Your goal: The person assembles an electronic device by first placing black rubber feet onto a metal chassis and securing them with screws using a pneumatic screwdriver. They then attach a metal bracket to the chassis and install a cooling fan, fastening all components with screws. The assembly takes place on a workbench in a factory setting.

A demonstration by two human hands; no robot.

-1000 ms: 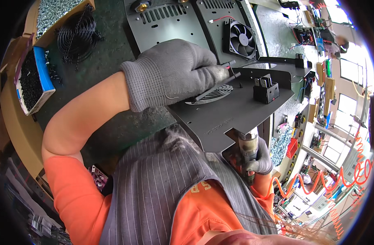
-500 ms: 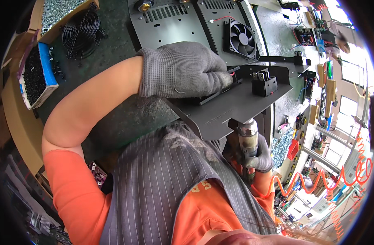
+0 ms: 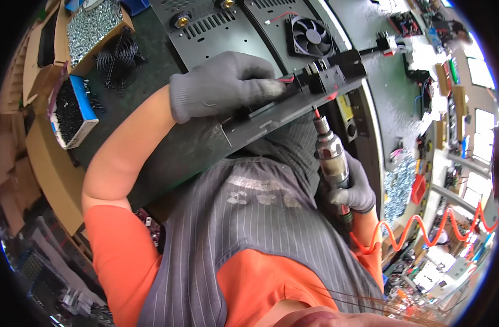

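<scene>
My left hand [image 3: 227,84], in a grey knit glove, grips a black bent metal panel [image 3: 276,117] from above. Beside its fingertips a short red wire shows, next to black parts on the panel. The panel is tilted, so I see it nearly edge-on. In my gloved right hand [image 3: 358,188] is a pneumatic screwdriver [image 3: 332,158], bit pointing up. Its tip is close under the panel's right part; whether they touch I cannot tell. An orange coiled air hose [image 3: 407,231] runs from its lower end.
Grey slotted metal plates [image 3: 216,38] lie on the dark bench, with a black fan [image 3: 310,36] on one. At the left are a box of silver screws [image 3: 94,27], a box of black screws [image 3: 69,117] and wire fan guards [image 3: 117,60].
The panel has tilted from its broad face showing to nearly edge-on. The screwdriver, whose tip was hidden beneath it, now shows its whole bit. The head view has shifted slightly.
</scene>
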